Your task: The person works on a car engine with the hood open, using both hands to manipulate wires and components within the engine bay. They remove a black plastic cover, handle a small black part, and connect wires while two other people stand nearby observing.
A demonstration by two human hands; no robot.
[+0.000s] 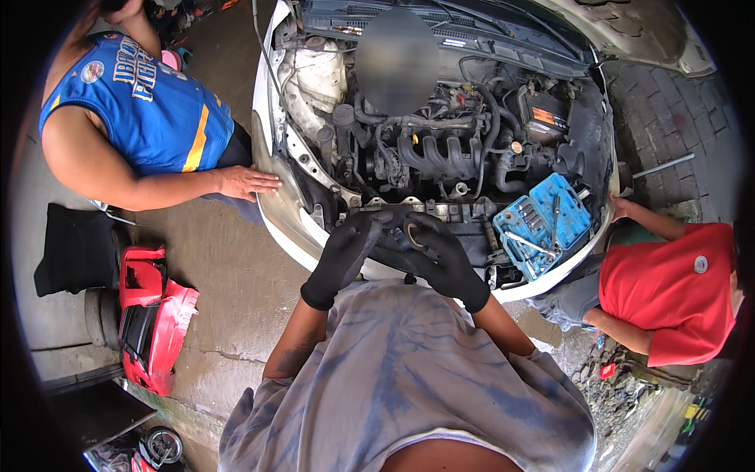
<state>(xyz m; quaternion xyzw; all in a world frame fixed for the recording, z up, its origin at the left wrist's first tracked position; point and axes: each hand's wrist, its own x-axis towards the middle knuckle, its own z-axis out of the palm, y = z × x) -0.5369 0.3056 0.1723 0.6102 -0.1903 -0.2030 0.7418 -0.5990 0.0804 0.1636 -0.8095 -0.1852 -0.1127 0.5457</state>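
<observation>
Both my hands wear black gloves and are raised over the front edge of an open white car's engine bay (440,153). My left hand (344,256) has its fingers bent together; whatever they may hold is hidden. Close to its right, my right hand (436,257) curls around a small curved light-coloured item (410,234), too small to identify. Beyond my right hand, an open blue socket set case (572,204) with metal tools rests on the car's front. A battery (543,114) sits at the bay's back right.
A person in blue (157,138) rests a hand on the left fender. A person in red (661,291) crouches at the right, one hand at the car's edge. Red bodywork (156,318), tyres (102,322) and a black mat (75,244) lie left. The raised hood (645,27) overhangs the back right.
</observation>
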